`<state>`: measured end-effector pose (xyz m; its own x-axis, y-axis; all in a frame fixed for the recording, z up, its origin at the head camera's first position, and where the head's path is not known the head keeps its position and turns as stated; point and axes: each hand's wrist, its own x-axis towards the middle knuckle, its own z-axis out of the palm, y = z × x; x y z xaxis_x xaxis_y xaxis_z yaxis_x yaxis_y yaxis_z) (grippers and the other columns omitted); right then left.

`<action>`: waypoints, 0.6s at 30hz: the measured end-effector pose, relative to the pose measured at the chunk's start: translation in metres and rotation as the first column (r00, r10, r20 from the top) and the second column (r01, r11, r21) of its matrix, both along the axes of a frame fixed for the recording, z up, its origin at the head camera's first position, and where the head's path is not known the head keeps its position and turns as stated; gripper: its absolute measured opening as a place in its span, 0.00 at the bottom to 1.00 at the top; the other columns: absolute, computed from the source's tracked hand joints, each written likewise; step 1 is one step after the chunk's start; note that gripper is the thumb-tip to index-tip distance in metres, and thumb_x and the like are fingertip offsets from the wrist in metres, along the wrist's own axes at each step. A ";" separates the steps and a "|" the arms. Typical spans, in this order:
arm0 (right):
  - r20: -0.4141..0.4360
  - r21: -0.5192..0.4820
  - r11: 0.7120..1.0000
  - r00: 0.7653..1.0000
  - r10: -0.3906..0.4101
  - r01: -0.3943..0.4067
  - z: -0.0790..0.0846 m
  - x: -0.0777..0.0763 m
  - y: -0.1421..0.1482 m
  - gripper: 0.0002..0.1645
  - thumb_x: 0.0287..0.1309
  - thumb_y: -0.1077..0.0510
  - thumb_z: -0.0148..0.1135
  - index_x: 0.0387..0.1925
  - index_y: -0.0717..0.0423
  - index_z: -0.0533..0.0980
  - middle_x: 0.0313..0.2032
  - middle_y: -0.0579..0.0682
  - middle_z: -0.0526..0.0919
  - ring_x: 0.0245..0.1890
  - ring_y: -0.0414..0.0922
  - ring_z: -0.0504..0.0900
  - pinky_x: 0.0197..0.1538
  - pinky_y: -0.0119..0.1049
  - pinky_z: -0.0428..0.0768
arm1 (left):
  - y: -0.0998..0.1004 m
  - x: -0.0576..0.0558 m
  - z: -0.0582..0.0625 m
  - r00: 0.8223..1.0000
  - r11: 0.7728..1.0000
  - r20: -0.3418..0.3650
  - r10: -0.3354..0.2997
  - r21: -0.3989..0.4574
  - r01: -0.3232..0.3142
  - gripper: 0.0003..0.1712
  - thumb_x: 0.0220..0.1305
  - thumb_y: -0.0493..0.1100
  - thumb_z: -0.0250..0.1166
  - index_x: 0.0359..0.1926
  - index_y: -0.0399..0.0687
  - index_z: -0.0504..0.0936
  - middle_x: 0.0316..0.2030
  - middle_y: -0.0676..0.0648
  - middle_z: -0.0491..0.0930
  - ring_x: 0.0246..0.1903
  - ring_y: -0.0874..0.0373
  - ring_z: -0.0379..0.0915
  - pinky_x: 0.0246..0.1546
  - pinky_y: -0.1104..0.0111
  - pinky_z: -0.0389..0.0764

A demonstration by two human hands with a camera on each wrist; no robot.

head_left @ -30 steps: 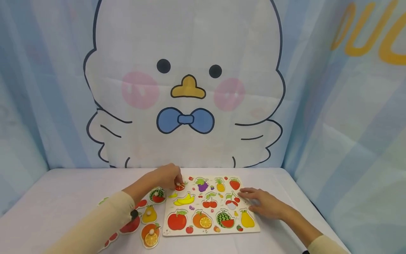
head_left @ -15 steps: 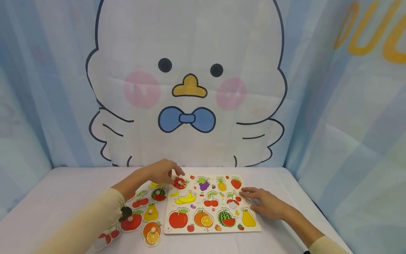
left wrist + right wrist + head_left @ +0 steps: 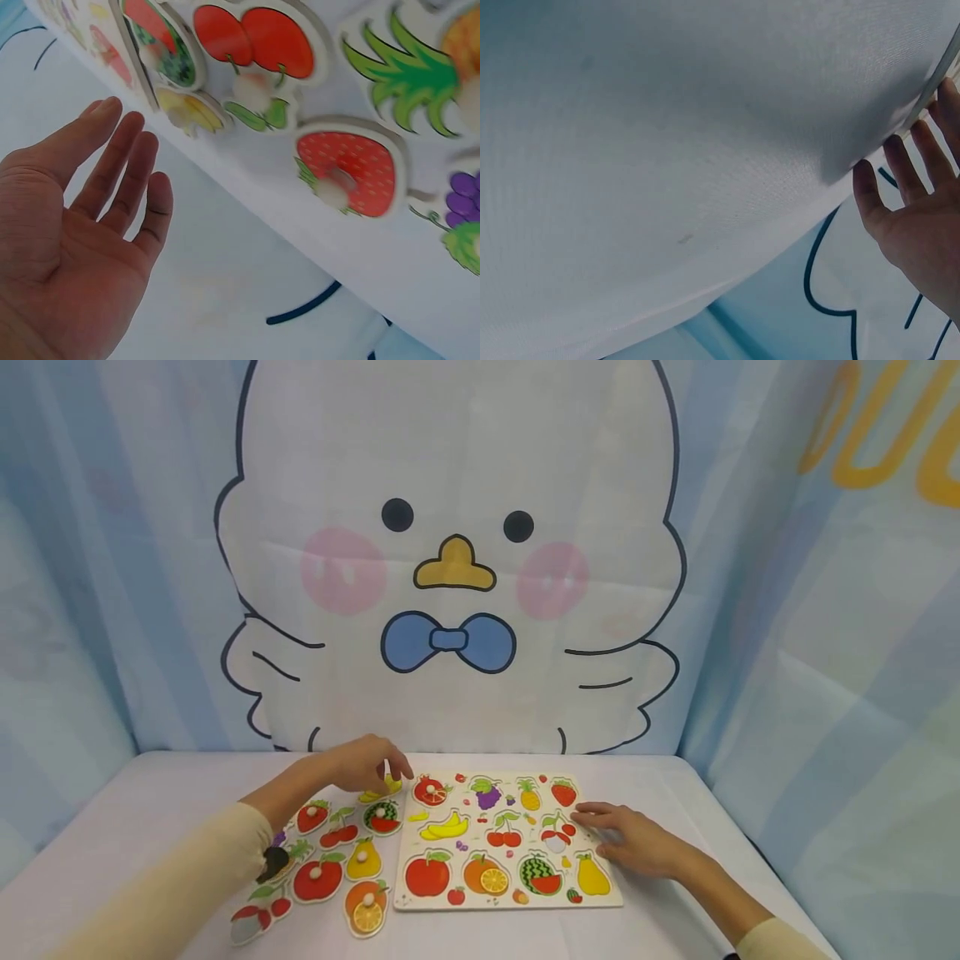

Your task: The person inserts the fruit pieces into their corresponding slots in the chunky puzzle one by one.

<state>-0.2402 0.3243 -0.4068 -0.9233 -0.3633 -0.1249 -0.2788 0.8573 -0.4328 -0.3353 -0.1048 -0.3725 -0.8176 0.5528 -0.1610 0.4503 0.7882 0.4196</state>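
A white fruit puzzle board (image 3: 474, 855) lies on the table. In its far left corner a knobbed pomegranate piece (image 3: 430, 790) lies over its place. My left hand (image 3: 367, 763) is just left of that corner, above the banana piece (image 3: 384, 788). In the left wrist view its fingers (image 3: 135, 176) are loosely bent and hold nothing. My right hand (image 3: 637, 841) rests by the board's right edge with fingers spread, fingertips right at the edge.
Several knobbed pieces lie left of the board: watermelon (image 3: 383, 817), pear (image 3: 363, 860), orange (image 3: 367, 909), apple (image 3: 317, 878), cherries (image 3: 339, 832), strawberry (image 3: 349, 172) and grapes (image 3: 463, 199). My left sleeve hides some. A cartoon curtain (image 3: 450, 710) hangs behind the table.
My left hand has let go of the pomegranate piece and moved left, off the board. The right hand has stayed at the board's edge. The head view has shifted slightly.
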 end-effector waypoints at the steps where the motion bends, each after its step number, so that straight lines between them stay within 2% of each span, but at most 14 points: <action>1: 0.001 0.003 1.000 1.000 -0.005 0.005 0.000 0.000 0.000 0.32 0.56 0.61 0.65 0.63 0.46 0.72 0.67 0.48 0.67 0.66 0.59 0.63 0.62 0.66 0.60 | -0.003 0.001 0.000 1.000 1.000 0.005 0.004 -0.001 -0.004 0.18 0.56 0.36 0.70 0.47 0.57 0.85 0.38 0.53 0.79 0.37 0.56 0.71 0.35 0.69 0.80; 6: -0.001 0.006 1.000 1.000 -0.009 0.009 0.001 0.001 -0.001 0.32 0.56 0.60 0.66 0.63 0.46 0.72 0.67 0.48 0.67 0.66 0.60 0.63 0.62 0.66 0.60 | -0.022 0.005 0.002 0.999 0.999 0.038 0.033 0.009 -0.033 0.18 0.55 0.36 0.70 0.47 0.56 0.85 0.36 0.52 0.79 0.36 0.56 0.72 0.36 0.68 0.81; 18: -0.006 0.005 1.000 1.000 0.013 -0.013 0.002 0.000 0.000 0.32 0.56 0.61 0.65 0.63 0.47 0.72 0.67 0.50 0.67 0.66 0.60 0.63 0.62 0.65 0.61 | -0.068 0.015 -0.004 0.988 0.992 0.105 0.117 0.024 -0.120 0.17 0.51 0.34 0.72 0.43 0.55 0.85 0.33 0.50 0.78 0.32 0.55 0.73 0.33 0.67 0.82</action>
<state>-0.2397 0.3241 -0.4051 -0.9191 -0.3748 -0.1215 -0.2925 0.8558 -0.4266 -0.3200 -0.1725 -0.3761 -0.8575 0.4587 -0.2330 0.3073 0.8198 0.4832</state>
